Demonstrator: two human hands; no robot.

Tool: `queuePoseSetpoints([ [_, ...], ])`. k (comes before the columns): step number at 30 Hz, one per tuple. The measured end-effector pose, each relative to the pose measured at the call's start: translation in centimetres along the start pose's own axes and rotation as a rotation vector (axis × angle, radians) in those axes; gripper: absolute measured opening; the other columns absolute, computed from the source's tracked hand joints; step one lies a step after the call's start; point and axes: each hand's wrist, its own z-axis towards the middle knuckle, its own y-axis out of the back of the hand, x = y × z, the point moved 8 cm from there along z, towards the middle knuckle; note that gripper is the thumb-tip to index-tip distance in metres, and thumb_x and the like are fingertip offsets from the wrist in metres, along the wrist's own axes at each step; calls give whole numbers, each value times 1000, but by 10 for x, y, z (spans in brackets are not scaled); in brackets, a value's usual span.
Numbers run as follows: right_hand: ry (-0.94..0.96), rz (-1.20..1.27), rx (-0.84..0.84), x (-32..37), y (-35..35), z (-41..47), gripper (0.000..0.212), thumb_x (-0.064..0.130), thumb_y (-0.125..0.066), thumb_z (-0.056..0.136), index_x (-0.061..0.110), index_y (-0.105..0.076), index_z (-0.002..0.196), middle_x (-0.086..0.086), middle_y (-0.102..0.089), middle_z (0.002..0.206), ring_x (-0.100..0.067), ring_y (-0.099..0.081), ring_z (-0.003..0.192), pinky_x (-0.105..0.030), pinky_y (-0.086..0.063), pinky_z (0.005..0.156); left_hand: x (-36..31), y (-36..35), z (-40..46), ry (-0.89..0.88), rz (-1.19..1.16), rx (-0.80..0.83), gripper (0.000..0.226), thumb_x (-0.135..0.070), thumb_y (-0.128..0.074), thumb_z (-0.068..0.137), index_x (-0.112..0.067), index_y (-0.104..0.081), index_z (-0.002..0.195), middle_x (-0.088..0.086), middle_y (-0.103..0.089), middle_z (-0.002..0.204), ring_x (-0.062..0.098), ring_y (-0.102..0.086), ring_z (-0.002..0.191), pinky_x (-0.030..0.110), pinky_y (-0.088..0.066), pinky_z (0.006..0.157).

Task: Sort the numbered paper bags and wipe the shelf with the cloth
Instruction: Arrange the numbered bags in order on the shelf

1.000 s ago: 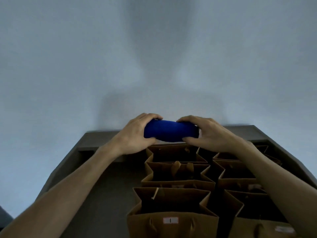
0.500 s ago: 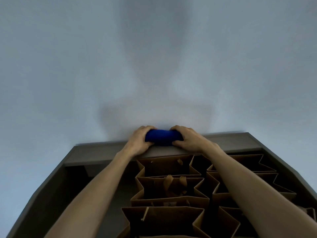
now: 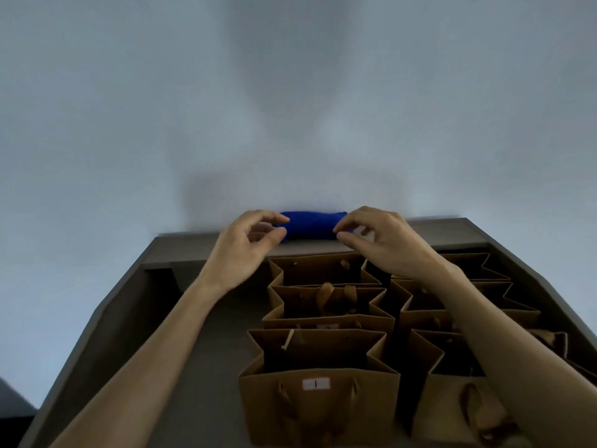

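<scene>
A rolled blue cloth (image 3: 310, 225) lies on the raised back ledge of the grey shelf (image 3: 200, 250), against the wall. My left hand (image 3: 242, 250) hovers just in front of the roll's left end, fingers curled and apart, holding nothing. My right hand (image 3: 384, 244) does the same at its right end. Brown paper bags stand open in two rows on the shelf; the nearest left bag (image 3: 318, 399) has a white label reading 1. Another bag (image 3: 326, 305) stands behind it and a third (image 3: 319, 270) at the back.
A second row of brown bags (image 3: 458, 392) runs along the right side under my right forearm. Bare grey shelf surface (image 3: 206, 367) lies left of the bags. A pale wall (image 3: 290, 108) rises behind the shelf.
Both hands carried the rolled cloth back to the ledge by the wall, set it down and let go; they have now drawn slightly back from it.
</scene>
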Motion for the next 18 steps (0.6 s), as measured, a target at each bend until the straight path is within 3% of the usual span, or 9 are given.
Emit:
queuePoseSetpoints([
  [4, 37, 44, 19, 33, -1, -41, 17, 31, -59, 94, 24, -69, 105, 16, -66, 97, -3, -64, 93, -16, -50, 80, -20, 1, -52, -49, -11, 78, 23, -21, -59, 90, -21, -64, 112, -10, -65, 110, 5, -62, 105, 17, -49, 89],
  [10, 62, 0, 236, 62, -33, -98, 22, 45, -53, 92, 32, -67, 103, 19, -61, 108, 0, -57, 109, -18, -49, 89, -23, -13, -114, -111, 78, 273, 25, -34, -56, 89, -27, -63, 112, -16, -58, 113, 9, -60, 107, 22, -51, 87],
  [14, 59, -159, 377, 60, -54, -122, 38, 63, -42, 86, 38, -66, 101, 22, -51, 118, 3, -41, 118, -19, -38, 98, -7, -34, -138, -182, 282, 428, 27, -49, -53, 89, -39, -59, 113, -30, -49, 115, -8, -42, 118, 15, -30, 102],
  [18, 0, -180, 407, 52, -63, -122, 27, 51, -50, 90, 35, -66, 104, 19, -52, 114, 2, -41, 112, -18, -35, 96, 2, -45, -138, -222, 386, 448, 31, -52, -43, 90, -40, -57, 114, -26, -54, 116, -14, -38, 117, 17, -17, 105],
])
